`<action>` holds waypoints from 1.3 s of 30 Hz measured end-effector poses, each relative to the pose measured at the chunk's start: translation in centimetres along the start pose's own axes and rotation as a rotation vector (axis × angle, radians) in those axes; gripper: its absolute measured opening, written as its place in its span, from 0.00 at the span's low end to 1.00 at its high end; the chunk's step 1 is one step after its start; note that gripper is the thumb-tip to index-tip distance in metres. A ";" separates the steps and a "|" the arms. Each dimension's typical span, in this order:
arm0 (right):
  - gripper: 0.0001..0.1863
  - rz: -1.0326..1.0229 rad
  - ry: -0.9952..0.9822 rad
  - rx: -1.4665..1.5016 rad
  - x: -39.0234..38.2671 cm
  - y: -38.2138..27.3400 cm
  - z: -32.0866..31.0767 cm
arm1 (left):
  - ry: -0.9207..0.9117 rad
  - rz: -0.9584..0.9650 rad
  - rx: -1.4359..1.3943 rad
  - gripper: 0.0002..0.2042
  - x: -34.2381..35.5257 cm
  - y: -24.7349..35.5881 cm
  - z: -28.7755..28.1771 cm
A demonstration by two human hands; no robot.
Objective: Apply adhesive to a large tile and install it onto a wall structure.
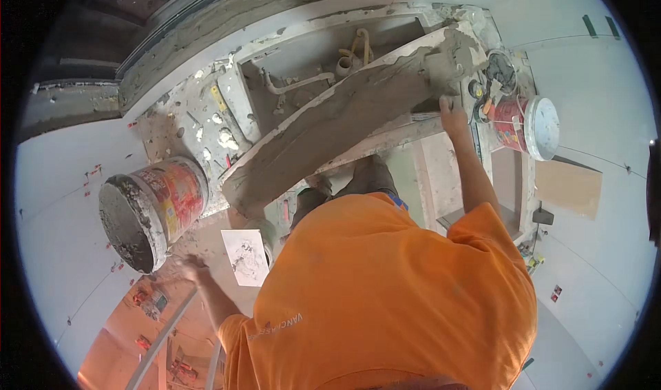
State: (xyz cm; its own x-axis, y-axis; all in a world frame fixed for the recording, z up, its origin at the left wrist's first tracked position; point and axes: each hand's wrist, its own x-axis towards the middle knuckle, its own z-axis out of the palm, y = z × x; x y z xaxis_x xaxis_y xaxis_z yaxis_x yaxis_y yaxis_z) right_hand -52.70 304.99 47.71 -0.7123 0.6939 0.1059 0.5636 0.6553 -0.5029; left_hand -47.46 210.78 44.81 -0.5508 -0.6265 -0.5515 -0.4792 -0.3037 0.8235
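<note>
A long slab (pixel 330 114), coated in wet grey mortar, lies diagonally across the top of a dusty counter, partly over a recess with pipes (pixel 303 80). My right hand (pixel 452 114) is at the slab's right end, below its edge, with fingers curled; what they grip is unclear. My left hand (pixel 193 267) is low at the left, blurred, just below a large red-labelled bucket (pixel 172 200) crusted with grey mortar; whether it holds anything is unclear. A white sheet with dark marks (pixel 242 255) lies right of that hand.
A second red-and-white bucket (pixel 540 128) is at the right, beside a mortar-smeared container (pixel 500 73). Small tools (pixel 224 100) and debris lie on the counter's left part. A cardboard piece (pixel 568 187) is against the right wall; metal bars (pixel 165 331) are at lower left.
</note>
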 end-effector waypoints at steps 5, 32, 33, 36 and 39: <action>0.29 -0.259 -0.343 -0.506 5.3 4.9 -4.4 | 0.223 -0.212 0.246 0.40 -7.0 -11.3 9.3; 0.27 0.203 -0.369 0.016 23.3 12.7 -6.4 | 0.119 -0.360 0.515 0.45 -7.6 -10.7 21.8; 0.27 0.397 -0.490 0.113 24.5 11.7 -6.4 | 0.089 -0.348 0.504 0.45 -7.3 -10.6 21.8; 0.28 0.579 -0.622 0.286 26.0 7.9 -5.2 | 0.063 -0.398 0.409 0.48 -6.7 -10.5 21.2; 0.28 0.580 -0.650 0.456 24.5 4.0 -2.2 | -0.028 -0.385 0.351 0.47 -6.6 -10.4 20.5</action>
State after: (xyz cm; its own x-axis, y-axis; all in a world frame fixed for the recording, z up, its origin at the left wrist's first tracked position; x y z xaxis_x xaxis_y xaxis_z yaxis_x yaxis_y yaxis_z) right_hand -66.95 325.24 50.15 -0.5450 0.4827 -0.6856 0.7801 -0.0078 -0.6256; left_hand -52.89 232.79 37.12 -0.3050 -0.4960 -0.8130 -0.8484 -0.2463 0.4685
